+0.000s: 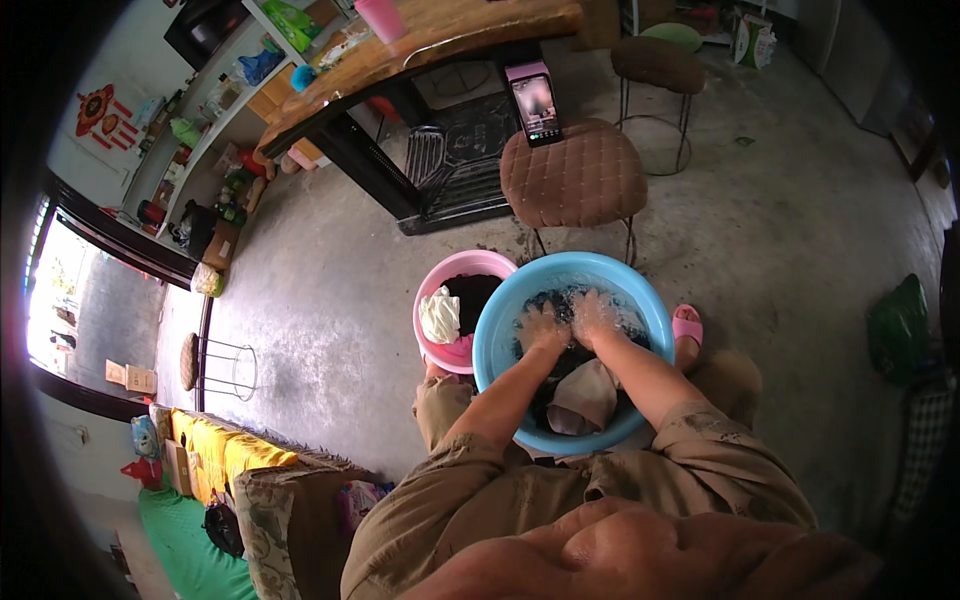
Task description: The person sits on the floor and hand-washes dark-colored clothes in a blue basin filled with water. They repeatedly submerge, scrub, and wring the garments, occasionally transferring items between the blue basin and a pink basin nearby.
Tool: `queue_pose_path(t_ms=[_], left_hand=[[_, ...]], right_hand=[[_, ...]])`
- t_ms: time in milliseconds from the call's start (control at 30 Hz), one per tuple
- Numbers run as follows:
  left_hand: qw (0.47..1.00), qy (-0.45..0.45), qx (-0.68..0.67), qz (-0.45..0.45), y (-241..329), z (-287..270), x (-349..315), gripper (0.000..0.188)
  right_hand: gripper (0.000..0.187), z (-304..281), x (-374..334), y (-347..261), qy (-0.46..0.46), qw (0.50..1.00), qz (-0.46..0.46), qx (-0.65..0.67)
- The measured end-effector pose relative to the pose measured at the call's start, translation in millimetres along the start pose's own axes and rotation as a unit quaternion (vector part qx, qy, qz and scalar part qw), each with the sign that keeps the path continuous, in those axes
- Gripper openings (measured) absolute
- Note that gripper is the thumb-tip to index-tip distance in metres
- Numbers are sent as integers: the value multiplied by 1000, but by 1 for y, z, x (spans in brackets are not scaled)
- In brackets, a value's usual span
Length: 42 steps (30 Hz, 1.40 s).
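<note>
A wide blue basin (488,395) stands between my legs, with water and dark wet cloth (550,300) in it. Both my hands reach into it side by side, partly under splashing water. My left hand (541,328) presses down on the dark cloth, its fingers spread. Close beside it, my right hand (596,315) also lies on the cloth with fingers apart. Nearer to me in the basin is a greyish-brown cloth (583,398). Against the basin's left side stands a smaller pink basin (424,345), holding a white cloth (439,315), dark cloth and something pink.
Beyond the basin, a phone (536,108) stands on a brown padded stool (575,180). A wooden-topped table (450,30) with a black base is behind it. At right lies a dark green bag (897,325); at left is a round stool (190,362).
</note>
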<state>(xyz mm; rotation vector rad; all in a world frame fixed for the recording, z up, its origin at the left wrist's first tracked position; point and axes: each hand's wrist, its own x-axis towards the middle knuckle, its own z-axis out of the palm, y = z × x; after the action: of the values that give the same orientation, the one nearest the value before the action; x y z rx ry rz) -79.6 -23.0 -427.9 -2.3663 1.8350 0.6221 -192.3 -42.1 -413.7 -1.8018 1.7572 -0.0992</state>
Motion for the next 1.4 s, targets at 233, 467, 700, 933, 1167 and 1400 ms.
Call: queue_pose_path(t_ms=[233,467,700,933,1167,1400], left_hand=[[998,39,-46,7,14,-9,5,52],[997,5,-72,38,8,-2,16,47],[967,19,-238,84,-26,24,44,44],[868,60,-465,163,-26,-19,2,38],[796,115,-548,230,-30,-44,-40,37],[982,-41,-45,177,-21,-58,-101,65]], right_hand=[[41,14,19,16,53,985,-96,-131],[39,13,21,18,37,997,-66,-30],[43,17,25,23,66,992,-105,19],[38,-7,15,23,90,894,-218,381],[33,-44,-55,-19,144,865,-317,360],[58,-15,-80,9,55,976,-209,-20]])
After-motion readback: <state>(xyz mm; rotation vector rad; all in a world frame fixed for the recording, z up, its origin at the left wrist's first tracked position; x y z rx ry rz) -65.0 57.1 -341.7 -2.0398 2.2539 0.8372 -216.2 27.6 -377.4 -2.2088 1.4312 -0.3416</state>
